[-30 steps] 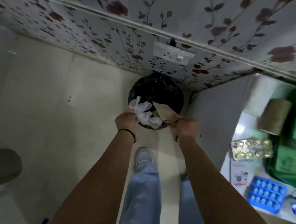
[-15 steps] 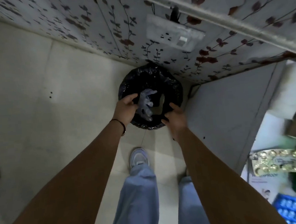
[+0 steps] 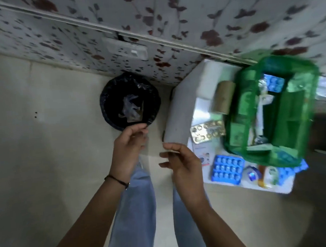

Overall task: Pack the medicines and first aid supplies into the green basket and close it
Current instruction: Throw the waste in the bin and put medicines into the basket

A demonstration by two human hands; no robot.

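Note:
The green basket [image 3: 291, 115] stands open on a white table [image 3: 180, 110] at the right, with a blue blister pack [image 3: 273, 82] and other packets inside. Beside it on the table lie a tan bandage roll [image 3: 222, 97], a gold blister pack [image 3: 206, 130], a blue blister pack [image 3: 227, 169] and small bottles [image 3: 264, 174]. My left hand [image 3: 128, 150] and my right hand [image 3: 181, 162] hover empty with fingers apart, left of the table and just below a black bin [image 3: 130, 104].
The black-lined bin sits on the floor against the flowered wall and holds crumpled clear plastic [image 3: 130, 108] and a brown paper scrap. A wall socket [image 3: 129, 49] is above it. My legs in blue jeans [image 3: 137, 210] stand on pale floor tiles.
The plastic and brown paper left my hands and now lie in the bin. Both hands have drawn back from it, and the view has swung right onto the table and basket.

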